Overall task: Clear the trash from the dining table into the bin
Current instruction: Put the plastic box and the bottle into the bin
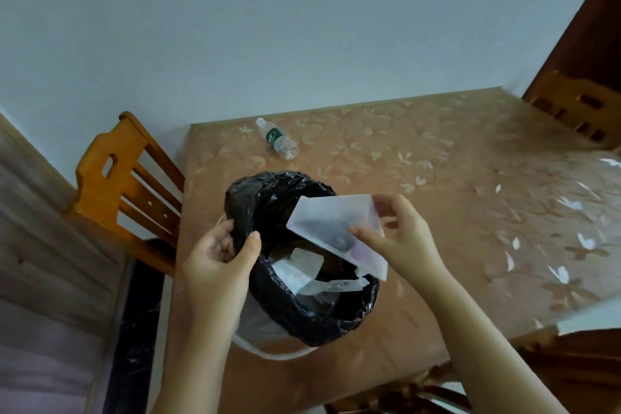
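A bin lined with a black bag [295, 316] stands on the dining table [437, 198]. My left hand [218, 262] grips the bag's left rim. My right hand [400, 239] holds a translucent plastic container [332, 228] tilted over the bin's mouth. White paper scraps [305, 269] lie inside the bin. An empty clear plastic bottle [277, 139] with a green label lies on its side near the table's far left corner.
A wooden chair [124, 185] stands at the table's left side, and another chair [578, 104] at the far right. The table has a floral cover under clear plastic. A wall runs behind it.
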Motion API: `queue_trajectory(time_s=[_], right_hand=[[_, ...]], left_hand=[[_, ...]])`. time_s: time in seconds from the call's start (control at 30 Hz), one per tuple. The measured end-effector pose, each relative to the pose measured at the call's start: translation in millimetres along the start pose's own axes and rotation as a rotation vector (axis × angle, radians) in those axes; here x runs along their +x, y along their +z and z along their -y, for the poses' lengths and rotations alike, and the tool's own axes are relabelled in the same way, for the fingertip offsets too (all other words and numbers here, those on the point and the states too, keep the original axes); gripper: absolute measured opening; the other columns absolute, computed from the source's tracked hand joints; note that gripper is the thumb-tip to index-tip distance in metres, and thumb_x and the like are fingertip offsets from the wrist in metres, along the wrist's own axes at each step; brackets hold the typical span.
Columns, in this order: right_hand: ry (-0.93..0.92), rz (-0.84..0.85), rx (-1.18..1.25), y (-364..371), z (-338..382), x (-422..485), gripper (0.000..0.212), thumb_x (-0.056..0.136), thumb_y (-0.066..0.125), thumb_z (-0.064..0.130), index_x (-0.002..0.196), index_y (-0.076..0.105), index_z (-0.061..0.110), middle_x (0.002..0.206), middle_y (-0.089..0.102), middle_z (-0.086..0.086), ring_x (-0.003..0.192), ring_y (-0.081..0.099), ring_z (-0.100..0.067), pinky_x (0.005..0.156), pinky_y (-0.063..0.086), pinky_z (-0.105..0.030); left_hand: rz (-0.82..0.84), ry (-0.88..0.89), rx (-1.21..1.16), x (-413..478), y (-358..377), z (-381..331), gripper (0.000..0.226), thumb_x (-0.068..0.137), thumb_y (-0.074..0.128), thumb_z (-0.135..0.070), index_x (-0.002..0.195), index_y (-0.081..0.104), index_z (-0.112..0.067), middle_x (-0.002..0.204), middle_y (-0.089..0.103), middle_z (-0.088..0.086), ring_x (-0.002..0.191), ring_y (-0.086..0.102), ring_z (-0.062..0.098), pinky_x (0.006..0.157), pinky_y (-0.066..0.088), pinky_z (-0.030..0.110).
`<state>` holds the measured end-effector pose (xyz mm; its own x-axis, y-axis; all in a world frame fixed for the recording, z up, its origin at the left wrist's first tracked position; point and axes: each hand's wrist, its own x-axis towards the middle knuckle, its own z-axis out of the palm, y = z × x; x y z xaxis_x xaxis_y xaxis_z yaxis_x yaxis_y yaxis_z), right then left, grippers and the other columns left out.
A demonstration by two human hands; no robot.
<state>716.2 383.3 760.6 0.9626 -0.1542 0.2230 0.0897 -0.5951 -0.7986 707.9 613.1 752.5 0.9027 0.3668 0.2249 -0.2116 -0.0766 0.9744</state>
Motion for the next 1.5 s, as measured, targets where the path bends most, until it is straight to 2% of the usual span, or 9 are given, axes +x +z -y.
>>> queue_trajectory(time_s=[0.1,0.23,0.4,0.53,0.67,0.77,0.9,1.2,1.5], right_hand=[[-0.064,0.101,-0.053,20.8,19.1,-4.6,0.051,0.068,0.072,0.042,0.111,0.051,0.024,0.098,0.050,0.014,0.089,0.050,-0.003,0.069,0.035,-0.004],[-0.136,0.231,-0.064,52.0,45.2,-5.8,0.054,0.074,0.070,0.037,0.120,0.050,0.020,0.110,0.054,0.004,0.099,0.051,-0.009,0.082,0.039,-0.016],[-0.237,0.341,-0.100,67.1,59.9,-14.4,0.047,0.081,0.063,0.034,0.123,0.050,0.020,0.119,0.054,0.003,0.106,0.049,-0.006,0.076,0.031,0.002],[-0.287,0.258,-0.147,61.5,58.4,-18.9,0.037,0.085,0.058,0.030,0.120,0.052,0.019,0.117,0.055,0.002,0.108,0.048,-0.010,0.085,0.034,-0.014],[-0.380,0.150,-0.305,64.9,48.5,-18.9,0.033,0.083,0.062,0.021,0.114,0.057,0.008,0.116,0.060,-0.010,0.109,0.053,-0.027,0.090,0.044,-0.036],[-0.386,0.156,-0.350,75.9,45.8,-18.6,0.034,0.081,0.063,0.018,0.112,0.058,0.005,0.115,0.060,-0.013,0.108,0.054,-0.032,0.087,0.048,-0.043],[-0.398,0.210,-0.333,108.0,62.6,-30.1,0.034,0.081,0.063,0.018,0.112,0.059,0.006,0.115,0.061,-0.012,0.108,0.053,-0.032,0.086,0.047,-0.042],[-0.416,0.307,-0.314,211.1,142.9,-92.5,0.035,0.083,0.061,0.023,0.115,0.058,0.012,0.120,0.058,-0.008,0.111,0.051,-0.027,0.090,0.045,-0.041],[-0.325,0.256,-0.274,297.1,227.1,-133.2,0.029,0.084,0.059,0.024,0.111,0.059,0.013,0.119,0.057,-0.009,0.110,0.050,-0.028,0.089,0.045,-0.041]], left_hand=[[0.001,-0.001,-0.027,-5.2,-7.4,-4.5,0.032,0.075,0.070,-0.006,0.085,0.063,-0.035,0.070,0.066,-0.034,0.073,0.063,-0.010,0.058,0.045,0.004],[-0.010,-0.030,-0.055,-8.9,-18.8,-13.3,0.031,0.076,0.070,-0.006,0.081,0.063,-0.036,0.075,0.071,-0.021,0.079,0.064,-0.007,0.062,0.047,0.007],[-0.139,-0.089,-0.095,-11.2,-39.1,-19.1,0.028,0.074,0.072,-0.008,0.087,0.063,-0.031,0.092,0.065,-0.010,0.083,0.064,-0.006,0.063,0.049,0.009],[-0.261,-0.125,-0.061,-13.6,-63.8,-17.7,0.027,0.074,0.073,-0.012,0.092,0.064,-0.029,0.096,0.067,0.002,0.089,0.063,0.012,0.073,0.049,0.025],[-0.398,-0.148,0.006,-19.4,-92.0,-12.2,0.024,0.074,0.073,-0.014,0.097,0.067,-0.021,0.095,0.065,0.017,0.090,0.061,0.019,0.073,0.047,0.026],[-0.514,-0.149,0.010,-28.2,-115.6,-11.3,0.023,0.074,0.073,-0.013,0.095,0.067,-0.021,0.076,0.062,-0.001,0.067,0.058,0.000,0.061,0.047,0.012],[-0.607,-0.160,-0.004,-38.9,-159.1,-14.5,0.017,0.077,0.070,-0.008,0.092,0.066,-0.017,0.068,0.055,-0.005,0.055,0.053,-0.003,0.056,0.045,0.007],[-0.700,-0.174,-0.023,-39.2,-290.1,-13.3,0.018,0.078,0.068,-0.003,0.086,0.066,-0.019,0.073,0.059,0.000,0.058,0.057,-0.001,0.057,0.047,0.009],[-0.586,-0.115,0.049,0.8,-399.3,-4.7,0.025,0.072,0.074,-0.013,0.081,0.062,-0.032,0.069,0.060,-0.012,0.060,0.057,-0.005,0.056,0.045,0.008]])
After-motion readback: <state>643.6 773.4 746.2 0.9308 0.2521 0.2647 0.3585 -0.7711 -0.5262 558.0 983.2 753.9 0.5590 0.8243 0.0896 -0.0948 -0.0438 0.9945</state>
